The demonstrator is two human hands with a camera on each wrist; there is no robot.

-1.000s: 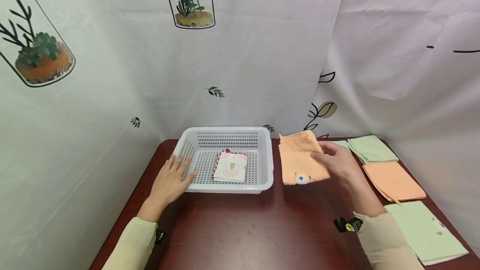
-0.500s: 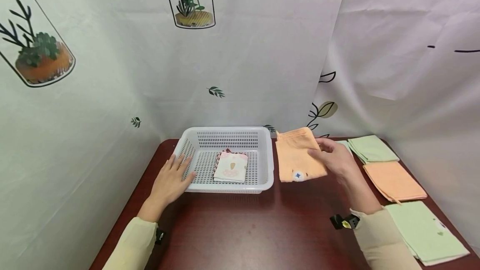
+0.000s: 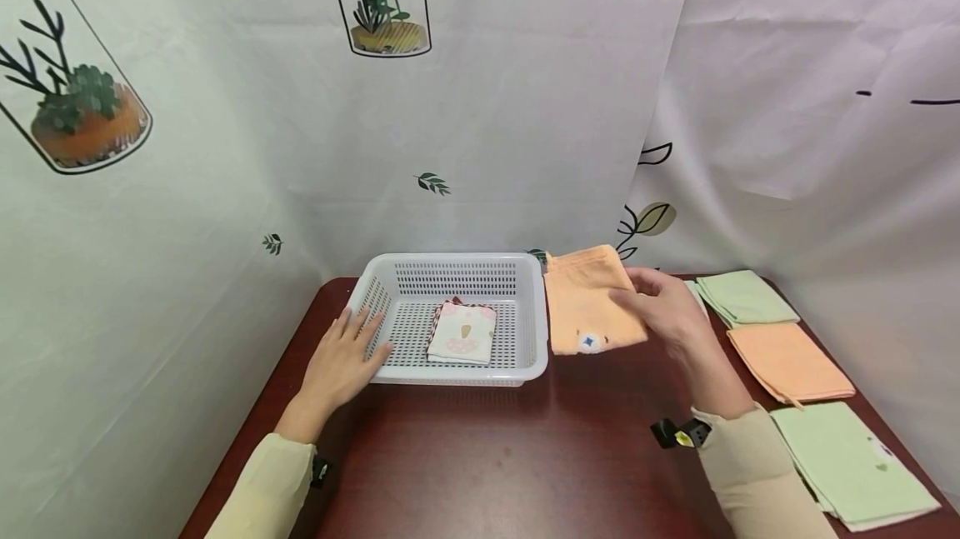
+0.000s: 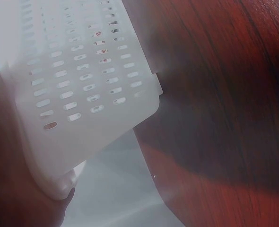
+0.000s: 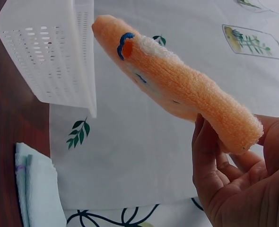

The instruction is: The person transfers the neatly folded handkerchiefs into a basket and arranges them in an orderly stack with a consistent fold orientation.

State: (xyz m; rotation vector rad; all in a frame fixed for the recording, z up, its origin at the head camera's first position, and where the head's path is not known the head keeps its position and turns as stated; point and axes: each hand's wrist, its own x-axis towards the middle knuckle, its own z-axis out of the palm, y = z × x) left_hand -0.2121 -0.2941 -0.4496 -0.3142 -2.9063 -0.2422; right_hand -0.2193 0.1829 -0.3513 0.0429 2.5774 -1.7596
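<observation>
In the head view my right hand [image 3: 667,310] pinches a folded orange towel [image 3: 592,297] by its right edge, thumb on the front face. The towel hangs just right of the white plastic basket [image 3: 450,374], above the table. From the right wrist view, the orange towel [image 5: 177,85] appears edge-on between thumb and fingers, with the basket [image 5: 40,56] to its left. My left hand [image 3: 341,360] rests on the basket's left rim, fingers spread and straight. Inside the basket lies a folded white cloth [image 3: 461,332] with a pink print and red-checked edging.
Along the table's right side lie a green towel [image 3: 746,297], an orange towel [image 3: 787,360] and a larger green towel [image 3: 855,464]. A pale blue towel [image 5: 40,189] shows in the right wrist view. A printed curtain [image 3: 480,106] hangs behind the dark red table [image 3: 495,464].
My right hand has moved left and slightly up, bringing the orange towel up to the basket's right rim as seen from the head. The left hand and basket have stayed put.
</observation>
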